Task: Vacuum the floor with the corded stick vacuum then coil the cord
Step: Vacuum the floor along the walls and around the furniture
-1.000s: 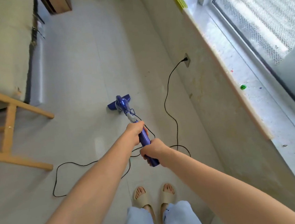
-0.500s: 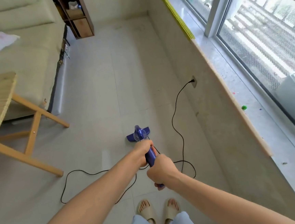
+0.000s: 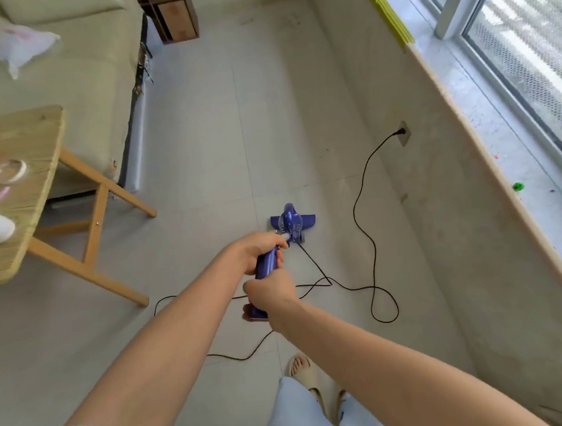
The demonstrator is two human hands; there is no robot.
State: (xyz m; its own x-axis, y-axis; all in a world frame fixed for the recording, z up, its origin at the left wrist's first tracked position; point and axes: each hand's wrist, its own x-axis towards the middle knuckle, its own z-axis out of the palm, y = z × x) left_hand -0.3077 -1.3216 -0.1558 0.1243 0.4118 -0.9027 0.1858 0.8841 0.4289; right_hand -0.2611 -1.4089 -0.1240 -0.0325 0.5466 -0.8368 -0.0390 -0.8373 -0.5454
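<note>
Both hands grip one blue stick vacuum: left hand forward on handle, right hand behind near its end. Vacuum head on tiled floor. One black cord loops to wall outlet. One wooden table left; two sandals.

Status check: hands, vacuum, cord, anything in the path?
Left hand and right hand both grip the vacuum handle. Head on the floor. Cord plugged into the wall socket, loops lying beside and behind the vacuum. Wooden table left.
</note>
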